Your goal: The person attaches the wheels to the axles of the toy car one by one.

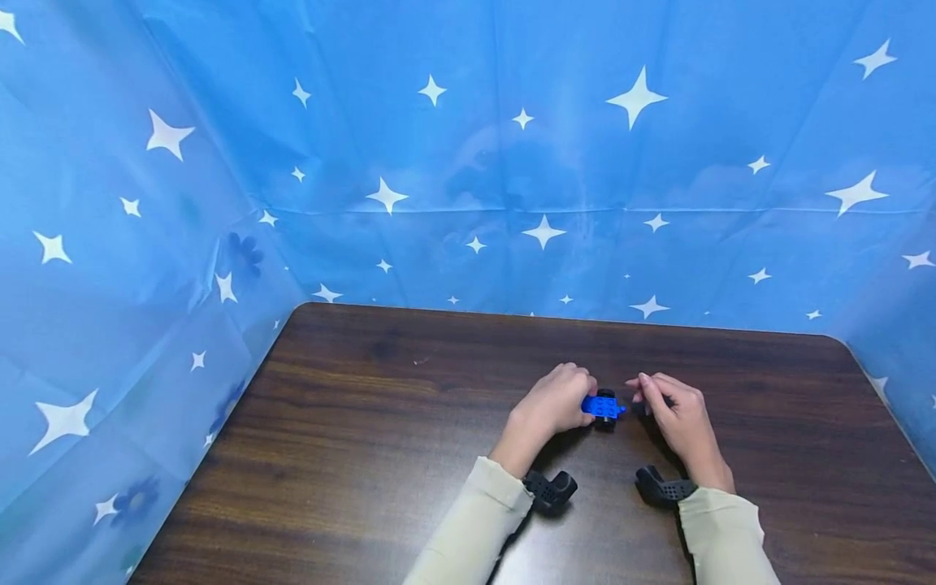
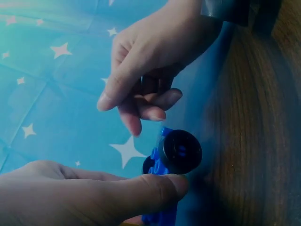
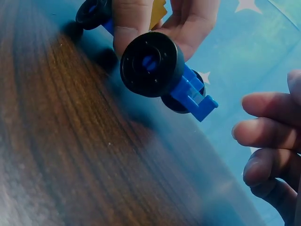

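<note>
My left hand [image 1: 554, 404] grips a blue toy car [image 1: 605, 407] made of building-block parts, with studs on top and black wheels. In the right wrist view, a black wheel [image 3: 153, 64] and a small blue hitch-like end [image 3: 203, 107] stick out beyond the left thumb [image 3: 130, 23]. A yellow jagged piece [image 3: 158, 13] shows behind that thumb, mostly hidden by the hand. To the right of the car hovers my right hand [image 1: 678, 413], its fingers loosely bent around nothing. Its fingertips are a short way off the car's hitch end.
Both hands are over a dark brown wooden table [image 1: 351, 422]. Blue cloth [image 1: 468, 162] with white stars hangs behind it and along its sides. Each wrist wears a black camera band, the left one [image 1: 550, 491] and the right one [image 1: 661, 486] close above the table.
</note>
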`<act>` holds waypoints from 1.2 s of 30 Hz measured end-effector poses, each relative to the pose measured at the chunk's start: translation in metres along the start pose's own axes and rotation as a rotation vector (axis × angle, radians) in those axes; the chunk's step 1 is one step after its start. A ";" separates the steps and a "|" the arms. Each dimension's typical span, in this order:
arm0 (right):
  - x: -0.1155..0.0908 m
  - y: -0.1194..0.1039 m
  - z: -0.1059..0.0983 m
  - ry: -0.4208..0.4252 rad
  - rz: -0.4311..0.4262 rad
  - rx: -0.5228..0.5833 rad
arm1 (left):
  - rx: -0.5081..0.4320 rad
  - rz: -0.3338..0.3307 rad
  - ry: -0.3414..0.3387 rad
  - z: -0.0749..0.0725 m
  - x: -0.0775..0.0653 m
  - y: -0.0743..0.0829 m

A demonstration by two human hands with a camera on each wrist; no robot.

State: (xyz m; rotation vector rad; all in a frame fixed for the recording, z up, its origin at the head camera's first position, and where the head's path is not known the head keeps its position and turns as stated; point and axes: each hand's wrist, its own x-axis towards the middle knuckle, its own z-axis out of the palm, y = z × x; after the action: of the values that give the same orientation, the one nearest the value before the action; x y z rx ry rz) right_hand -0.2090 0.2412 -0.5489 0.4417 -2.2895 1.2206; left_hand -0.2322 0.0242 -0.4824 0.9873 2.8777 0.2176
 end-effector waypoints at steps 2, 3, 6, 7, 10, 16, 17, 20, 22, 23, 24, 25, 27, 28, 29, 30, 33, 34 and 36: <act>-0.001 0.000 0.001 -0.003 0.011 -0.002 | 0.026 -0.009 -0.009 0.000 0.001 0.001; -0.001 0.000 0.001 -0.005 0.020 -0.003 | 0.037 -0.013 -0.012 0.001 0.001 0.001; -0.002 0.001 0.001 -0.011 0.035 -0.010 | 0.062 -0.017 -0.025 0.001 0.002 0.003; -0.002 0.001 0.002 -0.012 0.038 -0.011 | 0.070 -0.015 -0.031 0.001 0.002 0.003; -0.003 0.002 0.002 -0.014 0.039 -0.011 | 0.090 -0.012 -0.051 0.002 0.004 0.004; -0.004 0.004 0.005 -0.020 0.047 -0.015 | 0.092 -0.018 -0.081 0.004 0.005 0.003; -0.004 0.004 0.005 -0.022 0.050 -0.014 | 0.091 -0.019 -0.084 0.004 0.006 0.002; -0.005 0.003 0.006 -0.029 0.059 -0.016 | 0.091 -0.025 -0.093 0.005 0.005 0.002; -0.004 0.002 0.005 -0.034 0.065 -0.021 | 0.091 -0.030 -0.095 0.005 0.005 0.002; -0.004 0.002 0.005 -0.038 0.069 -0.022 | 0.093 -0.034 -0.095 0.005 0.005 0.002; -0.004 0.002 0.005 -0.039 0.072 -0.026 | 0.094 -0.038 -0.093 0.005 0.004 0.002; -0.003 0.002 0.006 -0.041 0.074 -0.030 | 0.097 -0.044 -0.092 0.005 0.004 0.002; -0.002 0.002 0.006 -0.043 0.080 -0.036 | 0.110 -0.054 -0.090 0.005 0.004 0.002; -0.002 0.003 0.005 -0.045 0.085 -0.044 | 0.117 -0.057 -0.087 0.005 0.003 0.003; -0.002 0.003 0.005 -0.048 0.089 -0.055 | 0.123 -0.059 -0.084 0.004 0.003 0.003; -0.002 0.003 0.005 -0.051 0.091 -0.069 | 0.129 -0.059 -0.082 0.004 0.003 0.003; -0.003 0.004 0.003 -0.072 0.097 -0.116 | 0.128 -0.041 -0.062 0.000 -0.001 0.003; -0.003 0.004 0.003 -0.079 0.099 -0.138 | 0.111 -0.034 -0.051 -0.002 -0.002 0.001; -0.003 0.004 0.000 -0.090 0.104 -0.182 | 0.057 -0.024 -0.026 -0.009 -0.007 -0.003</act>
State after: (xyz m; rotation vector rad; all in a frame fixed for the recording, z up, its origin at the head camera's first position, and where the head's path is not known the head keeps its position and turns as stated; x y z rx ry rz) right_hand -0.2085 0.2435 -0.5527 0.3205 -2.5009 1.0471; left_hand -0.2299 0.0162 -0.4741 0.9567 2.8857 0.1206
